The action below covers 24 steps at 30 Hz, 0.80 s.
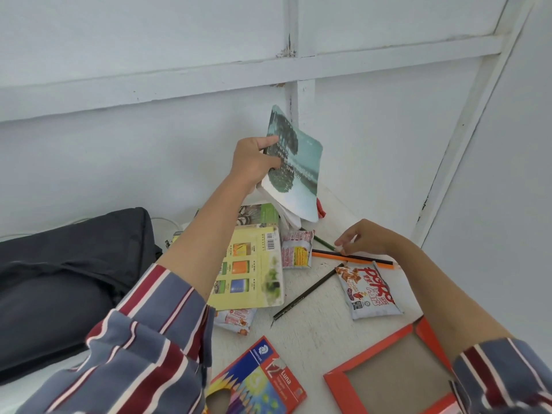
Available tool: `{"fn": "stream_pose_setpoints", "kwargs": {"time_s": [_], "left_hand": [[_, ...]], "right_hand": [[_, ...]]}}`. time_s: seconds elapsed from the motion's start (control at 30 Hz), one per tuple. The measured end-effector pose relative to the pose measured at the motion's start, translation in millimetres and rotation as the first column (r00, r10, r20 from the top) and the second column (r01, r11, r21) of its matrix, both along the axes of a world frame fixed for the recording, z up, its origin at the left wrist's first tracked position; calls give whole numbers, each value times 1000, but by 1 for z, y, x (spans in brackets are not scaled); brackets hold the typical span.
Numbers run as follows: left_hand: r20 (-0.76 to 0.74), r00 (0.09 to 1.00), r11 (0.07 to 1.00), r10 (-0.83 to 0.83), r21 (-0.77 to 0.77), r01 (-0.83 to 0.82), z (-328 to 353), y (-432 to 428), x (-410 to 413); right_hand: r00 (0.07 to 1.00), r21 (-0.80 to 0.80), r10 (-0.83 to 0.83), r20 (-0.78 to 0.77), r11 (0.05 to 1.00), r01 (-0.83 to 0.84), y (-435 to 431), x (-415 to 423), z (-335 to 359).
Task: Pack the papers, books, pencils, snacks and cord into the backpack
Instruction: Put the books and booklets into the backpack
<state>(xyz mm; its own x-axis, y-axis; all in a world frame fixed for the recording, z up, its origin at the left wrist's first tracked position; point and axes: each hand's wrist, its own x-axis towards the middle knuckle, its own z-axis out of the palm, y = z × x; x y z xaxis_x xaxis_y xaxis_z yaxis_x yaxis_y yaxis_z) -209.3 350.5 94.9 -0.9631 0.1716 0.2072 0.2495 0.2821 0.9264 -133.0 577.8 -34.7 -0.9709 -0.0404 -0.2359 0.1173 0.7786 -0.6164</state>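
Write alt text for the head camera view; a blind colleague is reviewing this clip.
The left hand lifts a teal book off the white table while the right hand pinches pencils. Snack packets, a yellow book and a black backpack lie around.

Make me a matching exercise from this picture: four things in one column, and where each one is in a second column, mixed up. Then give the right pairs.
Things
1. teal book
2. backpack
3. yellow book
4. pencil box

Places
A. flat on the table, partly under the left forearm
B. held up in the air by the left hand
C. at the near edge of the table, between the two sleeves
D. at the left, dark and lying down

Pairs: 1-B, 2-D, 3-A, 4-C
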Motion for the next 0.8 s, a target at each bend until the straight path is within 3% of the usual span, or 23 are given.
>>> {"fn": "stream_pose_setpoints", "kwargs": {"time_s": [0.17,0.33,0.4,0.57,0.63,0.73,0.8], "left_hand": [[-28,1000,998,-13,64,15,10,-11,2],[-73,996,994,-41,101,49,25,-27,14],[-64,996,986,-68,151,77,33,-32,26],[-1,989,911,-146,389,135,40,-55,59],[29,986,875,-162,465,130,38,-68,72],[32,984,862,-173,489,135,32,-91,90],[27,985,889,-170,436,141,27,-110,103]], "right_hand": [[991,-130,-91,-101,989,77,-3,4,15],[853,-395,-341,-395,901,178,-30,12,66],[842,-515,-367,-395,848,128,-49,16,90],[940,-789,-282,-192,614,23,-97,24,111],[944,-892,-277,-178,450,-36,-113,26,105],[962,-978,-232,-146,178,-105,-134,33,97],[961,-984,-221,-165,107,-144,-147,41,95]]}}
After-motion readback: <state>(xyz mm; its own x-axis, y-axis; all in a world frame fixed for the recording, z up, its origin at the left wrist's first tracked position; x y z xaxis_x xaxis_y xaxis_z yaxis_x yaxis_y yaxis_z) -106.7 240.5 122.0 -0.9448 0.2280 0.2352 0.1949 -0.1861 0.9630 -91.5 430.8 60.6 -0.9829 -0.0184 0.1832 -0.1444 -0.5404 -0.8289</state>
